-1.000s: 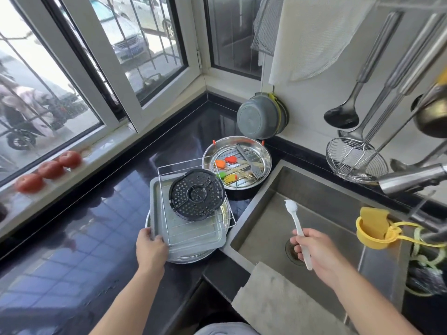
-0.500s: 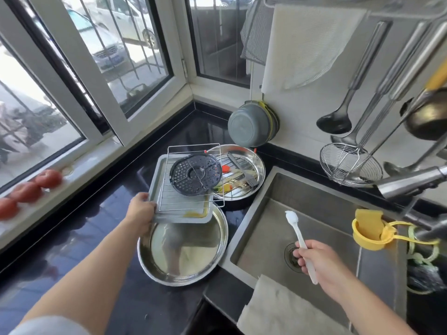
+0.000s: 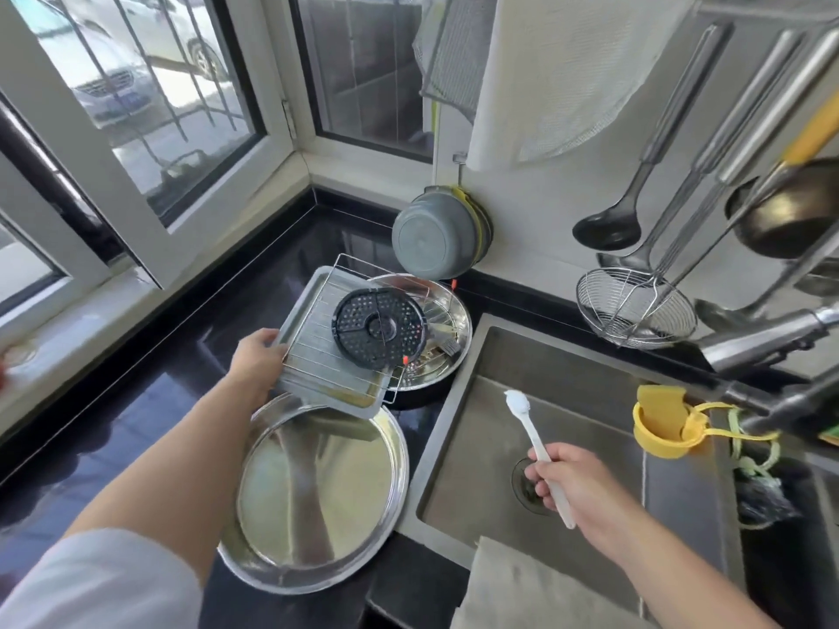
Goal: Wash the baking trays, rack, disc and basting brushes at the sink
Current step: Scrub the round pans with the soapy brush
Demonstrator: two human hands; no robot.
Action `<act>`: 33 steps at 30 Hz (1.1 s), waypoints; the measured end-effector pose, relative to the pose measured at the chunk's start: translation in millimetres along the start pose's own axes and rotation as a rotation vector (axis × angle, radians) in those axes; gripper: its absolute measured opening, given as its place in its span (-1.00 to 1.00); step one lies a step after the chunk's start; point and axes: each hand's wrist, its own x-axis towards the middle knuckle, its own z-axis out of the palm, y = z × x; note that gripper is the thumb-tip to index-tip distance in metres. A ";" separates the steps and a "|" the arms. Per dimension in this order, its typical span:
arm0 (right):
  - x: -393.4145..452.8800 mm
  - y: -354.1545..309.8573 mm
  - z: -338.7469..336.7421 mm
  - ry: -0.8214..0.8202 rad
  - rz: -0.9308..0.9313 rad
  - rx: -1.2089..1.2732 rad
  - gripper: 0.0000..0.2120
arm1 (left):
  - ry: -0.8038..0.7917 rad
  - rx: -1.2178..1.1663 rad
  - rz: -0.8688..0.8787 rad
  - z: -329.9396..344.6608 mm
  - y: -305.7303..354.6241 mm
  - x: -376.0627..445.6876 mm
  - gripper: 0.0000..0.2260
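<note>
My left hand [image 3: 256, 363] grips the near left edge of a grey rectangular baking tray [image 3: 302, 306], lifted above the counter. On that tray lie a wire rack [image 3: 318, 360] and a black perforated disc [image 3: 379, 328]. Below it a round steel tray [image 3: 318, 497] sits bare on the black counter. Behind, a second round steel tray [image 3: 447, 326] holds basting brushes, mostly hidden by the lifted tray. My right hand [image 3: 576, 488] holds a white brush [image 3: 529, 429] over the steel sink [image 3: 585, 401], bristle end pointing away.
A grey bowl [image 3: 429, 238] leans against the wall behind the trays. Ladles and a wire skimmer [image 3: 635, 308] hang at right above the sink. The tap [image 3: 767, 340] reaches in from the right. A yellow sponge holder [image 3: 665, 424] hangs there. A cloth [image 3: 522, 587] drapes the sink's near edge.
My left hand has lifted the rectangular tray with rack and disc off the round tray and carried it back over the far round tray. The right hand has stayed over the sink.
</note>
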 end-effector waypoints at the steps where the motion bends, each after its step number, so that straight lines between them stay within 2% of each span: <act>1: 0.2 0.1 0.3 0.002 0.000 -0.001 -0.81 | -0.002 -0.045 -0.003 0.8 -0.2 0.8 -0.80; 9: 4.3 4.5 3.8 0.005 0.015 -0.016 -0.81 | -0.068 -0.299 0.037 -3.3 0.0 -1.0 -0.78; 18: 2.7 4.6 4.6 0.024 0.027 -0.036 -0.81 | -0.155 -0.287 0.078 23.2 51.7 -1.6 -0.82; 22: 3.6 6.0 3.5 0.046 0.031 -0.030 -0.80 | -0.065 -0.317 -0.018 32.5 58.6 -2.2 -0.73; 25: 4.2 6.9 2.9 0.040 0.031 -0.014 -0.80 | -0.056 -0.483 -0.191 41.1 43.3 -10.8 -0.53; 28: 5.2 8.0 3.7 0.022 0.033 -0.003 -0.81 | -0.066 -0.585 -0.286 52.5 40.3 -32.8 -0.57; 33: 5.3 3.3 10.6 -0.039 0.038 0.014 -0.81 | 0.089 -0.434 -0.286 52.2 33.1 -85.8 -0.45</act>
